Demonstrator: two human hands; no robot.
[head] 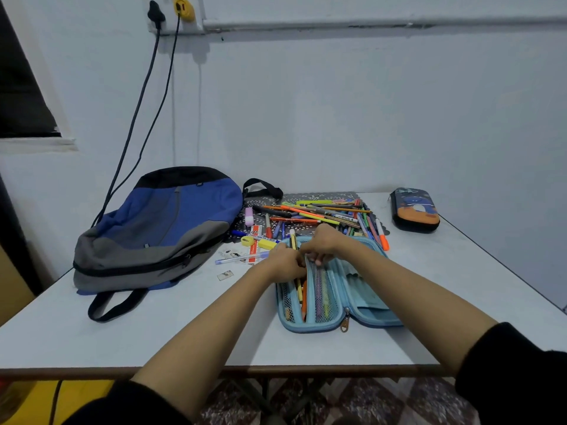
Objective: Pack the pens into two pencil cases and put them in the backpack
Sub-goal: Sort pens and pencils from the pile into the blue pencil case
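A light blue pencil case [337, 305] lies open on the white table [153, 338], with several pens under its mesh pockets. My left hand [287, 263] and my right hand [322, 245] meet at the case's far end, fingers curled on the top edge of the middle mesh divider. What exactly they pinch is partly hidden. A pile of loose pens and markers [325, 214] lies on a patterned mat just beyond the case. A second, dark pencil case [414, 210] with an orange and blue print lies zipped at the far right. The blue and grey backpack [156, 231] lies flat at the left.
An eraser, a yellow sharpener [248, 240], a highlighter and a lone pen [242, 258] lie between backpack and case. Two black cables [147, 102] hang down the wall behind the backpack. The table's right edge runs diagonally close to the dark case.
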